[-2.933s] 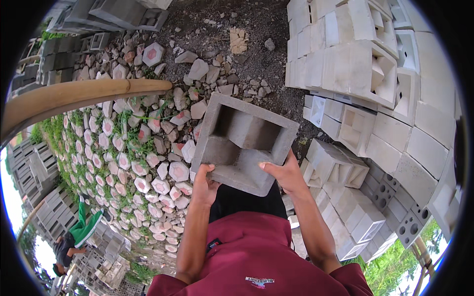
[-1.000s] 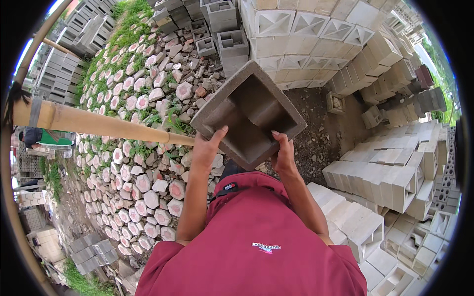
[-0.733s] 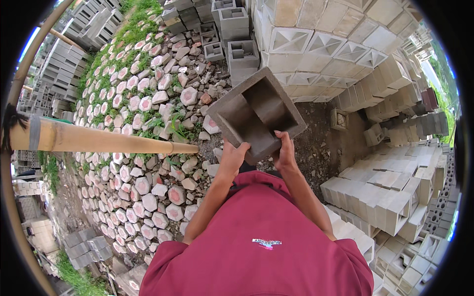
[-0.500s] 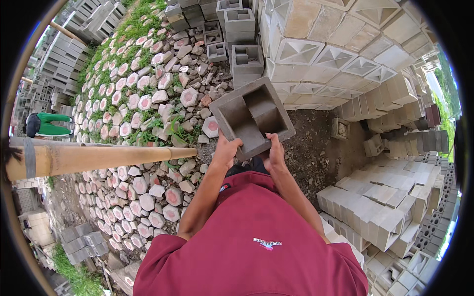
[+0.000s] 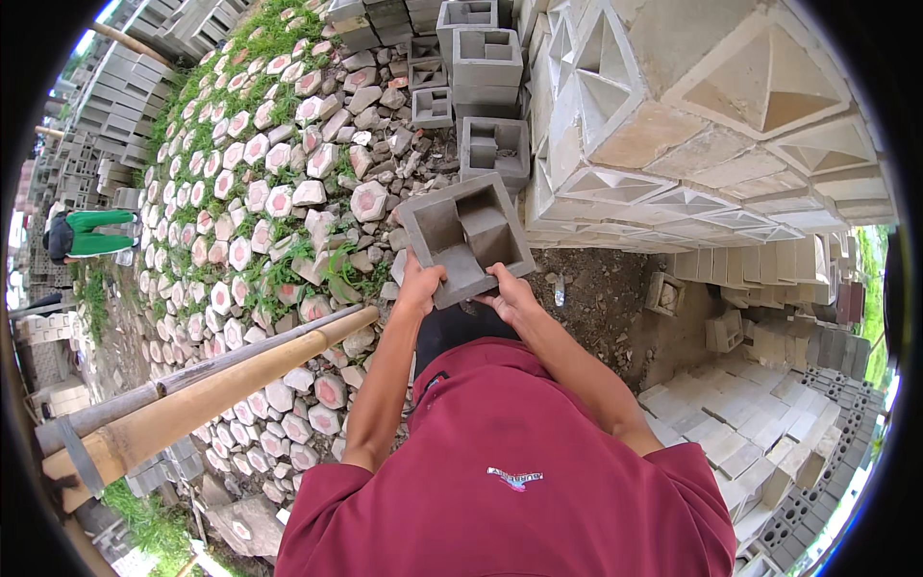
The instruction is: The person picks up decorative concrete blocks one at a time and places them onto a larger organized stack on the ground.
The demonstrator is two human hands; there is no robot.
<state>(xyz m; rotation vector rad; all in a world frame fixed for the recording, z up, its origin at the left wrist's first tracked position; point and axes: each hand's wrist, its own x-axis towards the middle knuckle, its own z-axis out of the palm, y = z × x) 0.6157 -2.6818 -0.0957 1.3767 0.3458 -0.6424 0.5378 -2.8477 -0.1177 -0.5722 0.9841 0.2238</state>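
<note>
Far left, a person in green (image 5: pixel 85 236) bent over; nearer, long bamboo poles (image 5: pixel 212 385) lying across hexagonal pavers (image 5: pixel 260 202). Centre: left hand (image 5: pixel 420 286) and right hand (image 5: pixel 510 293) both clamped on near edge of grey hollow concrete block (image 5: pixel 466 236), fingers curled. Right: stacked pale patterned blocks (image 5: pixel 692 125).

Outdoor concrete-block yard. Stacks of pale moulded blocks (image 5: pixel 673 125) rise at 1 o'clock, grey hollow blocks (image 5: pixel 486 58) at 12, more stacks (image 5: pixel 750 433) at 4. Hexagonal pavers (image 5: pixel 260 192) with grass cover the ground at 10; bamboo poles (image 5: pixel 212 385) lie at 8.
</note>
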